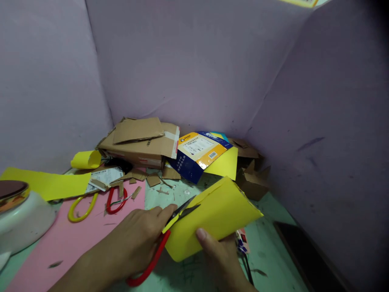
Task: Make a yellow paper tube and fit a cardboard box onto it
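Note:
My left hand is closed around a pair of scissors with red handles. Their dark blades are parted over the upper left edge of a folded or curved piece of yellow paper, and a narrow yellow strip lies between them. My right hand grips the paper from below, thumb pressed on its near face; the other fingers are hidden behind it. Some of my left fingers are also out of sight around the handles.
Flattened cardboard boxes and a blue-orange carton lie at the back. Cardboard scraps, yellow handles and red handles lie on pink paper. A white rounded object stands left; purple walls enclose the table.

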Available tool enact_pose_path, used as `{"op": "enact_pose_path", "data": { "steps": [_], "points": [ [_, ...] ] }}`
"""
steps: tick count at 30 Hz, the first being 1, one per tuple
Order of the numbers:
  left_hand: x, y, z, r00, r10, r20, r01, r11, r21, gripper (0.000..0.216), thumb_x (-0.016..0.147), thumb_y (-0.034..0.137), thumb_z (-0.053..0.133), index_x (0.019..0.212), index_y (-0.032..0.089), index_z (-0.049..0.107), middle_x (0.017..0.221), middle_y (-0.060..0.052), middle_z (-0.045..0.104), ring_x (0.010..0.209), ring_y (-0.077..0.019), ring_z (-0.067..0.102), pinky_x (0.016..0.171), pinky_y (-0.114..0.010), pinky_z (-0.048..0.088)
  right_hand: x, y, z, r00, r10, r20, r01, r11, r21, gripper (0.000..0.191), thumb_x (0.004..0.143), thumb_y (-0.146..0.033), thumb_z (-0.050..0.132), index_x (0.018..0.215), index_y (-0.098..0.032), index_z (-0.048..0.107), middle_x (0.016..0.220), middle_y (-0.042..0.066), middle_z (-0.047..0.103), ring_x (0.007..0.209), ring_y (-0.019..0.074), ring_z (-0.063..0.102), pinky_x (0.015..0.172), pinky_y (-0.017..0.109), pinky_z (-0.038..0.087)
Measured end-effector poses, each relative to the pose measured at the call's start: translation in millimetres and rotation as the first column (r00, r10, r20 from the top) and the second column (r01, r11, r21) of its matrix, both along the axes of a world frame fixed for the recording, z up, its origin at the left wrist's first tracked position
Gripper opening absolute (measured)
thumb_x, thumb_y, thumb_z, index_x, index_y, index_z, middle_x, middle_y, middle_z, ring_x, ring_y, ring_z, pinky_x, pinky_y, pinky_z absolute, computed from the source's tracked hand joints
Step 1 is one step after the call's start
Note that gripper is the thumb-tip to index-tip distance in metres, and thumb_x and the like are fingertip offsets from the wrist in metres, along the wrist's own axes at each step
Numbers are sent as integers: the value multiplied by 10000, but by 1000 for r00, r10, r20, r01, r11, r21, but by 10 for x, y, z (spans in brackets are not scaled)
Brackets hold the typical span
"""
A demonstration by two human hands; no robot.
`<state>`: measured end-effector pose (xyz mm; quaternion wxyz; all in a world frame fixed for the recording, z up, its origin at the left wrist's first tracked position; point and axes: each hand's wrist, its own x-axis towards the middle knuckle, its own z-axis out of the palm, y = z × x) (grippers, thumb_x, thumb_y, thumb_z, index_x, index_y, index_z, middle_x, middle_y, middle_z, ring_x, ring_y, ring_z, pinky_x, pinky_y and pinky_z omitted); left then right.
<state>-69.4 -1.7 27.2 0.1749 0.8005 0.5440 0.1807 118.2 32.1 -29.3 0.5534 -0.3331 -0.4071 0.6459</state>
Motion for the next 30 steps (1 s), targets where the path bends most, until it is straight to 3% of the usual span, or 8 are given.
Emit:
{"op": "enact_pose_path", "data": {
  "steps": [2,5,10,15,20,26,30],
  "points": [
    [12,-3,15,999,41,-21,-40,998,46,386,804,173,482,1184,239,490,869,-42,629,807,-212,609,675,-302,493,-5,19,25,1000,-12,-26,11,1000,-22,670,568,-376,820,1172,-198,590,923,99,737,826,302,676,730,427,550],
    [22,3,36,998,49,49,-53,995,87,474,781,163,506,1245,238,449,990,-59,611,923,-219,584,762,-324,499,-6,65,64,996,-57,-68,54,997,-55,682,579,-374,809,1202,-228,575,952,88,733,869,317,669,780,454,533],
    [-15,31,12,990,-47,130,45,999,11,624,784,113,471,1369,279,333,1101,-59,582,1017,-212,552,865,-356,484,-8,96,112,992,-100,-75,96,994,-60,742,563,-347,823,1245,-244,549,1007,88,724,892,330,666,808,481,525],
    [-88,36,-49,992,-57,113,56,998,10,659,796,129,469,1415,256,281,1182,-92,570,1076,-231,539,925,-399,462,0,80,100,992,-71,-106,67,997,-44,711,595,-317,812,1250,-249,544,1032,85,720,902,316,669,793,454,538],
    [-78,28,-21,996,-33,80,31,999,26,611,800,150,463,1391,229,328,1150,-99,595,1035,-239,562,890,-408,484,19,80,75,993,-108,-38,108,994,-20,700,588,-334,823,1224,-205,561,974,91,732,871,298,669,787,428,536],
    [1,24,-28,999,-8,53,5,999,50,443,788,109,414,1220,190,467,1056,-113,598,938,-235,577,778,-383,506,-6,64,115,997,-49,-53,47,998,-29,664,588,-367,813,1191,-207,587,1003,101,724,906,315,661,795,446,539],
    [20,1,29,999,-11,45,12,1000,-18,444,778,113,440,1212,203,459,1037,-94,606,896,-222,591,728,-342,504,-17,69,106,998,-66,0,66,998,-14,638,569,-400,817,1142,-198,621,958,105,732,880,324,662,783,469,536]
  ]
}}
